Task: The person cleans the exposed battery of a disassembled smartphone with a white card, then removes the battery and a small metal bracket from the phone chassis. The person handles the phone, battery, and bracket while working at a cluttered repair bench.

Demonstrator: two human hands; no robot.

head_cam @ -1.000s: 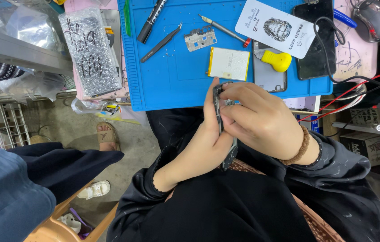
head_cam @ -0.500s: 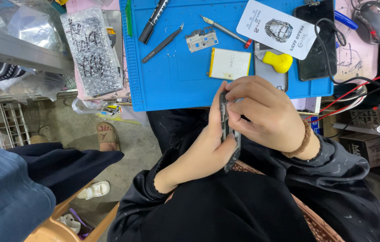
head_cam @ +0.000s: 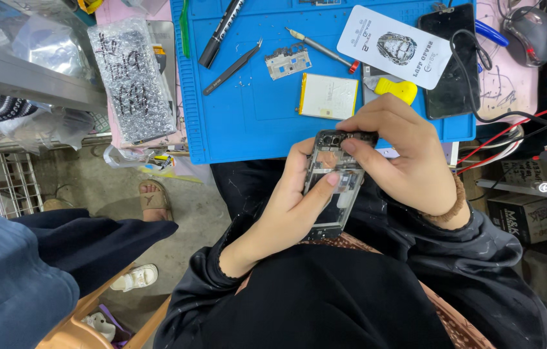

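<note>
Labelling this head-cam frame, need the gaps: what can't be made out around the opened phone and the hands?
- Opened phone: head view, lower end and left edge covered by the left hand; its underside faces away.
- Top edge of the phone: hidden under the right hand fingers.
- Parts inside the phone: too small to identify.
- Blue mat: far side cut off by the top edge.

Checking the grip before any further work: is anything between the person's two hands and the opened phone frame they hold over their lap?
Nothing visible. The left hand cradles the opened black phone frame from below, thumb across its face; the right hand grips its top edge directly.
</note>
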